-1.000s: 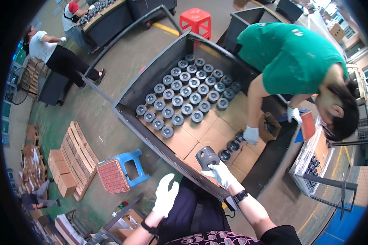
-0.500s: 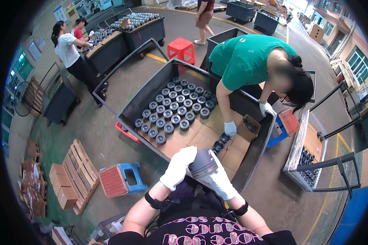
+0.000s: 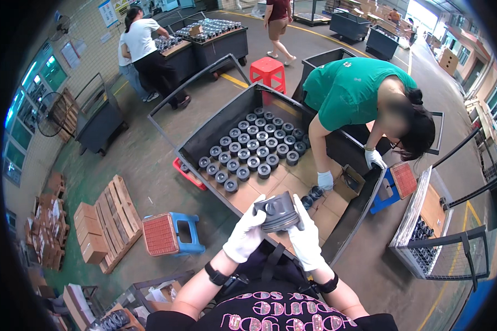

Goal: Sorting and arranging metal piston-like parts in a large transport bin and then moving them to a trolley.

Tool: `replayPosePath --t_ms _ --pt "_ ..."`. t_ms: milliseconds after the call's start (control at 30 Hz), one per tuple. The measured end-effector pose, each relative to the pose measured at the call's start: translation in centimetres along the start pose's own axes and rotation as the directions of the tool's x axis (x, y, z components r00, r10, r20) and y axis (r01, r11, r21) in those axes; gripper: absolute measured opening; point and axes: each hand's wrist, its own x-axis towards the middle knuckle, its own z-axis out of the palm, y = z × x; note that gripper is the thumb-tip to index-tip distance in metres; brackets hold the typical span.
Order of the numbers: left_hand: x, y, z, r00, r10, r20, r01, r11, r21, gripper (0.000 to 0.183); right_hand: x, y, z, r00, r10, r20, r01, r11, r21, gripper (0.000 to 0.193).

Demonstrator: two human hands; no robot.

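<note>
Head camera, left of a side-by-side pair, wide fisheye, upright; looked down and forward from the wearer's head. Left hand (image 3: 245, 236) and right hand (image 3: 306, 240) sat near, lower centre; bin (image 3: 225, 122) just beyond, mid-frame; trolley (image 3: 348, 27) far off, upper right.

Blue stool (image 3: 174, 231) left of left hand (image 3: 244, 237); wooden pallet (image 3: 117, 222), brown boxes (image 3: 88, 234) farther left; red stool (image 3: 266, 68) well ahead.

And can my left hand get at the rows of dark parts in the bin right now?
Probably not while your left hand grips the dark grooved part with your right hand. Once freed, likely yes: the bin is open on top, leaving the rows exposed.
</note>
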Motion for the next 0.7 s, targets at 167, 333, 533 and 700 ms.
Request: replayPosePath --t_ms 167,333,533,700 --pt "0.1 -0.8 -0.5 0.995 -0.091 0.037 0.094 0.992 -0.081 0.052 -0.7 -1.4 1.4 0.966 -0.251 -0.064 0.234 0.952 -0.195 0.073" --pt "0.1 -1.8 -0.8 0.995 -0.048 0.083 0.039 0.993 0.110 0.056 -0.5 0.5 0.9 0.961 -0.278 0.015 0.275 0.957 0.091 0.095" --pt "-1.6 -1.8 4.1 0.838 0.302 0.454 -0.418 -0.179 0.890 0.101 0.4 1.5 0.2 0.915 0.261 0.307 -0.386 0.347 0.855 0.061" --pt "-0.5 -1.5 3.6 0.828 0.340 0.446 -0.465 -0.027 0.885 0.104 1.5 3.4 -0.3 0.927 0.199 0.318 -0.376 0.501 0.780 0.063"
